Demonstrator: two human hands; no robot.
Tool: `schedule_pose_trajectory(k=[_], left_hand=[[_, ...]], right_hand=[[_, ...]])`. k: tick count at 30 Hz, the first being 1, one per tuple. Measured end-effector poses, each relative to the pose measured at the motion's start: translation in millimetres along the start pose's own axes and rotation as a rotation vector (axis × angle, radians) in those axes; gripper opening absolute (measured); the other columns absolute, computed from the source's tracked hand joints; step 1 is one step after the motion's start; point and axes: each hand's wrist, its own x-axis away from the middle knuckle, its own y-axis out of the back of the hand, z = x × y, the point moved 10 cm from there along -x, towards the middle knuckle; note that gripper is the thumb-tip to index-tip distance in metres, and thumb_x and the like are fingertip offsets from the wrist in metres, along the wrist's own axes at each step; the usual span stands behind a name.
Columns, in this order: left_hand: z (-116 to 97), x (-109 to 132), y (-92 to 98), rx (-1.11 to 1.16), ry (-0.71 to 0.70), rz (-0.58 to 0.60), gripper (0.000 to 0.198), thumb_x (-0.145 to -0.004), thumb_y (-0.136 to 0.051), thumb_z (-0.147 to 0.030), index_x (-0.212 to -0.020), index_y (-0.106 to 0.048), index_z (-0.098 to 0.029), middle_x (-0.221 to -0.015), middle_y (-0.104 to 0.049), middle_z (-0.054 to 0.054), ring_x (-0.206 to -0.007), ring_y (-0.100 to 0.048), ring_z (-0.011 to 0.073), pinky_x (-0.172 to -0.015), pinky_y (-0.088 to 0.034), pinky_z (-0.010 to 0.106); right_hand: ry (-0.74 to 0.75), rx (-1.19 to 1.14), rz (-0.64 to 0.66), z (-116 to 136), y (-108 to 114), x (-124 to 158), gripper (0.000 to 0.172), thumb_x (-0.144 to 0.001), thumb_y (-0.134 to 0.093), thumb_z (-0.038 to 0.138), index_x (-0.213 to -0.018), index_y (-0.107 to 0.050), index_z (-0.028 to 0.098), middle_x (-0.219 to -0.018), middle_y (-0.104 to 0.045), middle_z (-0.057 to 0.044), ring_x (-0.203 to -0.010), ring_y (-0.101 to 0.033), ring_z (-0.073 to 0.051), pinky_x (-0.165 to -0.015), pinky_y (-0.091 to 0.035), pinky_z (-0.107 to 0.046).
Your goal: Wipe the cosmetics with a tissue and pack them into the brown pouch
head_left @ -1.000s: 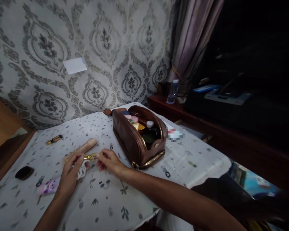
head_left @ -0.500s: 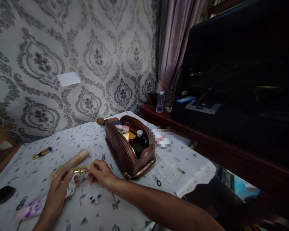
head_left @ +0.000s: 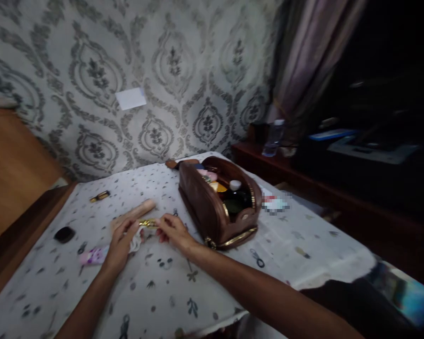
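Both my hands are closed at the ends of a small shiny gold cosmetic tube (head_left: 148,223) above the table. My left hand (head_left: 122,242) grips its left end and also has a crumpled white cloth or tissue (head_left: 136,241) in it. The fingertips of my right hand (head_left: 175,233) pinch the other end. Behind the left hand lies a long beige tube (head_left: 137,211). A pink and purple tube (head_left: 93,255) lies partly hidden by my left wrist. To the right stands an unzipped brown cosmetic bag (head_left: 207,207) with several items inside.
A black and gold tube (head_left: 99,196) and a dark rounded object (head_left: 64,234) lie on the patterned tablecloth (head_left: 155,292). Beyond the table's right side, a water bottle (head_left: 273,139) stands on a dark red shelf (head_left: 247,150). Wooden furniture (head_left: 21,169) borders the left.
The camera view has turned left, so everything appears further right and the wooden furniture shows more. Both hands keep hold of the gold tube, with little visible change in grip.
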Motion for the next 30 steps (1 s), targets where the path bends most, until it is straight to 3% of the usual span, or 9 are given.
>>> schedule_pose_trajectory(k=[3, 19, 23, 27, 30], left_hand=[[-0.6, 0.9, -8.9, 0.103, 0.023, 0.086, 0.043, -0.073, -0.073, -0.054, -0.092, -0.064, -0.017, -0.069, -0.063, -0.002, -0.056, -0.058, 0.0111, -0.053, -0.045, 0.02], [-4.2, 1.7, -8.7, 0.028, -0.017, 0.117, 0.038, -0.082, -0.065, -0.053, -0.094, -0.061, -0.018, -0.062, -0.061, -0.003, -0.049, -0.052, 0.0098, -0.045, -0.035, 0.019], [-6.3, 2.3, -11.9, 0.066, -0.017, 0.135, 0.041, -0.076, -0.071, -0.052, -0.098, -0.063, -0.018, -0.071, -0.061, -0.002, -0.053, -0.054, 0.0105, -0.048, -0.039, 0.02], [-6.5, 6.0, -22.7, 0.045, 0.007, 0.22, 0.044, -0.073, -0.076, -0.047, -0.104, -0.064, -0.019, -0.066, -0.053, -0.006, -0.049, -0.047, 0.008, -0.045, -0.035, 0.019], [-4.7, 5.8, -18.3, 0.06, 0.011, 0.162, 0.044, -0.075, -0.072, -0.052, -0.103, -0.065, -0.019, -0.07, -0.055, -0.005, -0.052, -0.047, 0.008, -0.047, -0.037, 0.019]], right_hand=[[0.032, 0.001, 0.003, 3.9, 0.9, -1.0, 0.049, -0.074, -0.064, 0.067, -0.074, -0.051, 0.02, -0.063, -0.059, 0.004, -0.047, -0.05, -0.008, -0.045, -0.033, -0.021], [0.052, 0.054, 0.04, 3.3, -4.6, -2.2, 0.052, -0.071, -0.064, 0.071, -0.073, -0.052, 0.02, -0.063, -0.061, 0.002, -0.048, -0.051, -0.01, -0.046, -0.036, -0.023], [0.043, 0.033, 0.015, 5.4, -0.5, -2.1, 0.052, -0.07, -0.064, 0.071, -0.074, -0.054, 0.02, -0.063, -0.061, 0.003, -0.049, -0.051, -0.01, -0.047, -0.036, -0.024], [0.035, -0.011, -0.032, 9.5, 7.1, -0.5, 0.049, -0.073, -0.065, 0.068, -0.073, -0.055, 0.02, -0.065, -0.062, 0.002, -0.051, -0.052, -0.01, -0.048, -0.035, -0.024], [0.044, -0.005, -0.022, 12.5, 6.3, 0.9, 0.048, -0.074, -0.064, 0.067, -0.072, -0.054, 0.02, -0.064, -0.061, 0.002, -0.049, -0.051, -0.01, -0.048, -0.035, -0.024]])
